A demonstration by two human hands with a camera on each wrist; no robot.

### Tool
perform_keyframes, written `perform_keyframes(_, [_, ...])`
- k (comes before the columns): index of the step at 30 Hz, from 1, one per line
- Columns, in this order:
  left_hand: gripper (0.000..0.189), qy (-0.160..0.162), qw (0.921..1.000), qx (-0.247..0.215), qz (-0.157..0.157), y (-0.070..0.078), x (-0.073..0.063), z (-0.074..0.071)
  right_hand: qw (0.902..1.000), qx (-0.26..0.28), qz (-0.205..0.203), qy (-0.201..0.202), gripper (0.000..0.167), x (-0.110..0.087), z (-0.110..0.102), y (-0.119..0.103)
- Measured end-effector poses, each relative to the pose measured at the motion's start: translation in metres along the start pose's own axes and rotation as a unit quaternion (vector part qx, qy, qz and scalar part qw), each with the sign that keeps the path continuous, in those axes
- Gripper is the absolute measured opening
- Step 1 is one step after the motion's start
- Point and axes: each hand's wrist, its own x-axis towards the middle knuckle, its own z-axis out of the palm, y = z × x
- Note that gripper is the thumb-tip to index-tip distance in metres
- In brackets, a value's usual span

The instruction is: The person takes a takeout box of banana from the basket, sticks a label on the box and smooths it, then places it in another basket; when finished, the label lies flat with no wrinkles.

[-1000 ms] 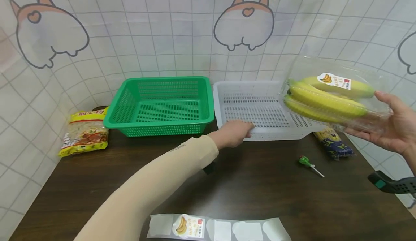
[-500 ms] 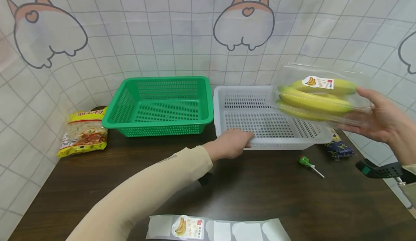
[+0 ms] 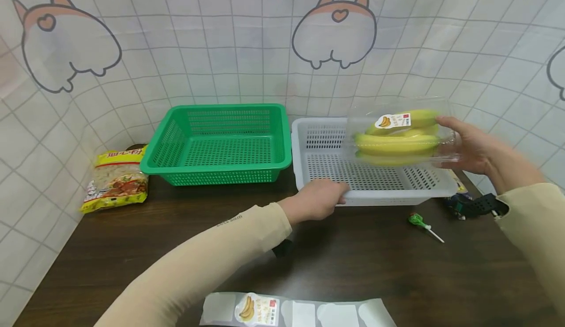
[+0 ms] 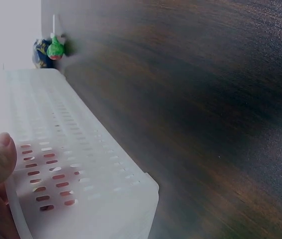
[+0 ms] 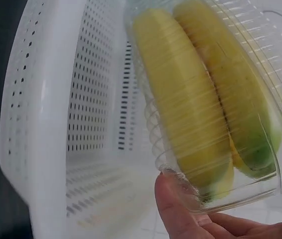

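A clear plastic box of yellow bananas (image 3: 399, 138) with a banana sticker on its lid hangs above the white basket (image 3: 328, 199), held by my right hand (image 3: 463, 143) at its right end. In the right wrist view the banana box (image 5: 206, 99) fills the frame over the white basket (image 5: 56, 124), my thumb under its edge. My left hand (image 3: 318, 199) grips the white basket's front rim near its left corner; the left wrist view shows my thumb on the basket wall (image 4: 81, 169).
A green basket (image 3: 220, 143) stands left of the white one. A yellow noodle packet (image 3: 115, 180) lies at the far left. A green lollipop (image 3: 419, 222) and a dark packet (image 3: 456, 202) lie right of the white basket. A sticker strip (image 3: 300, 312) lies at the front edge.
My right hand has carried the banana box leftward and lower, from beside the white basket to above its right half. My left hand has stayed on the basket's front rim.
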Motion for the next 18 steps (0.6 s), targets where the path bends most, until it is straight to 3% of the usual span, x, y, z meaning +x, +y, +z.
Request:
perform_keyframes(6, [0.015,0.008,0.9999,0.010,-0.005,-0.001,0.000,0.001,0.9956,-0.090,0.000,-0.028,0.100,0.019,0.021,-0.010])
perform_keyframes(18, [0.012,0.002,0.9999,0.004,-0.011,0.000,-0.002,-0.002,0.9919,-0.118,0.019,-0.041,0.101,0.040,0.055,-0.014])
